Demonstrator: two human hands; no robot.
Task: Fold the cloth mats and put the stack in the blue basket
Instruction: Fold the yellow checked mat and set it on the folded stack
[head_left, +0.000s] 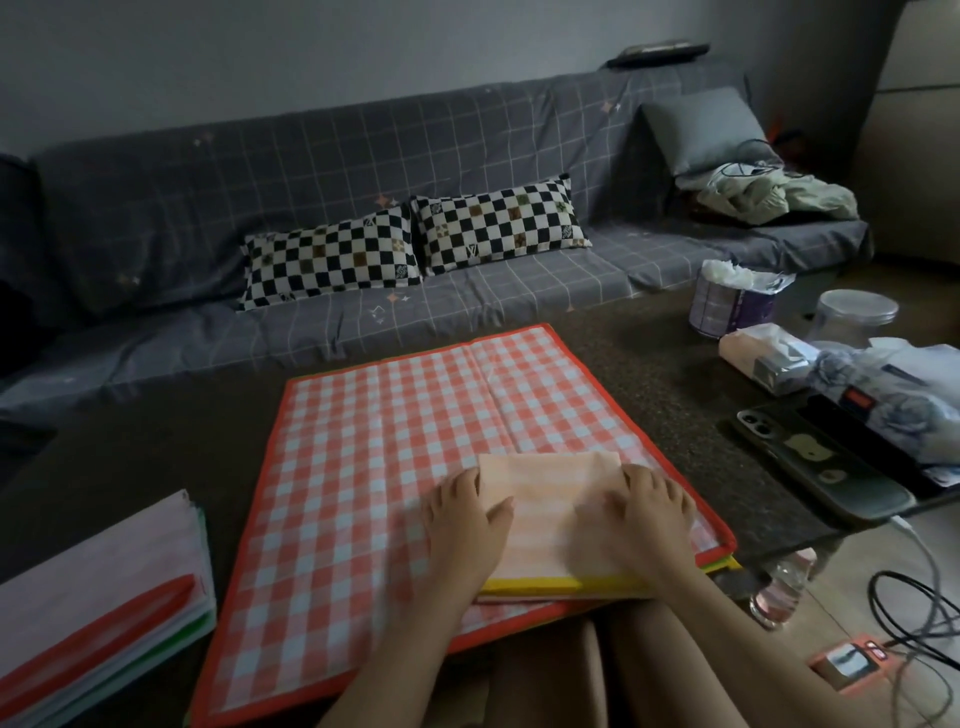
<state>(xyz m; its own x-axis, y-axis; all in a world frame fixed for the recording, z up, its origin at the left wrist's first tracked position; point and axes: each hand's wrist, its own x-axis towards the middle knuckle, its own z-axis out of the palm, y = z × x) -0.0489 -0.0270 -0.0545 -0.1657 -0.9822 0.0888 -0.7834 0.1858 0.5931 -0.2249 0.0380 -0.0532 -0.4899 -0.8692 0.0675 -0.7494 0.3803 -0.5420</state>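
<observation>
An orange-checked cloth mat (395, 457) with an orange border lies spread flat on the dark table, on top of other mats whose edges show at its right corner. On its near right part lies a folded mat (550, 514), pale with a yellow edge. My left hand (465, 519) presses flat on the folded mat's left side. My right hand (649, 512) presses flat on its right side. A stack of folded mats (98, 613) with red and green edges sits at the near left. No blue basket is in view.
A phone (815, 467), tissue packs (763, 353), a tissue roll (732, 301) and a clear jar (857, 317) crowd the table's right side. A grey sofa (363, 171) with checkered pillows stands behind. Cables and a bottle (779, 592) lie on the floor at right.
</observation>
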